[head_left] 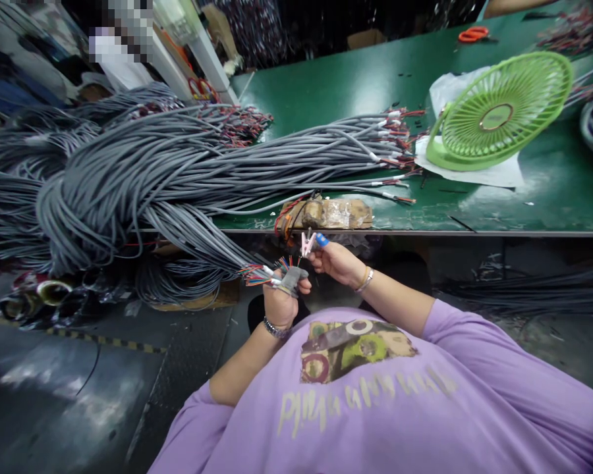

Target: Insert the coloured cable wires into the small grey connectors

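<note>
My left hand (280,301) is closed around the end of a grey cable, whose thin coloured wires (285,264) fan out above the fingers. A grey wrap (292,278) covers what looks like its thumb. Close on the right, my right hand (335,261) pinches a small pale pink clip-like tool (307,244) near those wires. Blue tape (321,240) is wound round one of its fingers. Beside my left hand, more stripped cable ends (255,274) with coloured wires hang from a bundle coming off the table. The exact contact between tool and wires is too small to tell.
A large heap of grey cables (128,164) covers the left of the green table (326,85). A taped wooden block (338,214) lies at the front edge. A green fan (497,118) stands at right, with orange-handled scissors (473,34) behind. More cables (178,283) lie below.
</note>
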`<state>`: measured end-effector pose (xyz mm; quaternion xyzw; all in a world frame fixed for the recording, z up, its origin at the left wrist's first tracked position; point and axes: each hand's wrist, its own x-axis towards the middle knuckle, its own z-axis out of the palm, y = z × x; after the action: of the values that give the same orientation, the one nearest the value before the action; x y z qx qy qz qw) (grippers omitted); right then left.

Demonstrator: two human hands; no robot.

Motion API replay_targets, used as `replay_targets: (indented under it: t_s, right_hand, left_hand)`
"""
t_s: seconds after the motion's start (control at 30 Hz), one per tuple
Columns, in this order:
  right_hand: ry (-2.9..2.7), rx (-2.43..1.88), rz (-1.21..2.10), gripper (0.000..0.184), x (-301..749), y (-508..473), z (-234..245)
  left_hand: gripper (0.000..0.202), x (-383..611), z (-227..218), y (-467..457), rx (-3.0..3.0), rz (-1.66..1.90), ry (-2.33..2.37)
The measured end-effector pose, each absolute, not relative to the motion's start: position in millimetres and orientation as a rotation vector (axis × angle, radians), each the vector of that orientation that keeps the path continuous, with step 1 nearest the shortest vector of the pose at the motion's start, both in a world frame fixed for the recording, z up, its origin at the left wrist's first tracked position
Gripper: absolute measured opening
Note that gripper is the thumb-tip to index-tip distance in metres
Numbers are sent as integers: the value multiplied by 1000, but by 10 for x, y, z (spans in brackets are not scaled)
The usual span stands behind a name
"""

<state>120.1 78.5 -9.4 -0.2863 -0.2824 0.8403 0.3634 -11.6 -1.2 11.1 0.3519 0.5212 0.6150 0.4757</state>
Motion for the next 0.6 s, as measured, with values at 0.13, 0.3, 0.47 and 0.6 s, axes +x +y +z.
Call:
replay_targets:
  t_s: [0.13, 0.3, 0.47, 0.6]
  right_hand:
    - [-785, -653, 2242, 45, 1214, 742, -80]
    - [-832, -479, 2320, 39, 1207, 646, -81]
    - [-908, -485, 2267, 36, 1159, 581, -96]
    - [-906, -520, 2190, 32, 1143, 527, -76]
  left_hand:
    - [26, -119, 98, -15, 869, 1521, 1230]
    - [30, -115, 93, -29, 887, 1466, 1236]
    - [34, -118, 31, -42, 919, 1420, 1288]
    - [35, -142, -31, -59, 959, 1388, 1294]
